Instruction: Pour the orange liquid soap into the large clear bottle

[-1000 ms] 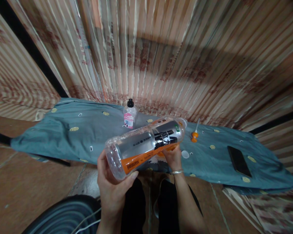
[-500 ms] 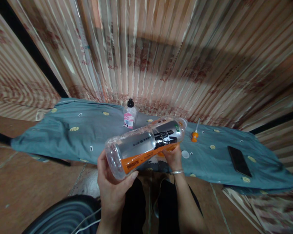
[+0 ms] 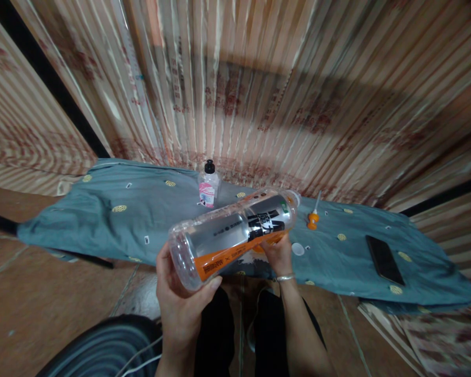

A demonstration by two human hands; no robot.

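Plastic bottle (image 3: 220, 242), clear, rounded, glossy-labelled; left fingers (image 3: 209, 292) clasping its base; right fingers (image 3: 271, 252) half-hidden beneath, grip unclear.

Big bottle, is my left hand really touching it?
Touching. The head view shows the left hand around the wide end of the big bottle, thumb along its lower edge.

Glossy clear plastic on the big bottle (image 3: 234, 238), matt creased cloth (image 3: 145, 209) beneath it, shiny metal-looking bracelet (image 3: 286, 277) below its neck, smooth phone (image 3: 383, 259) to its right!
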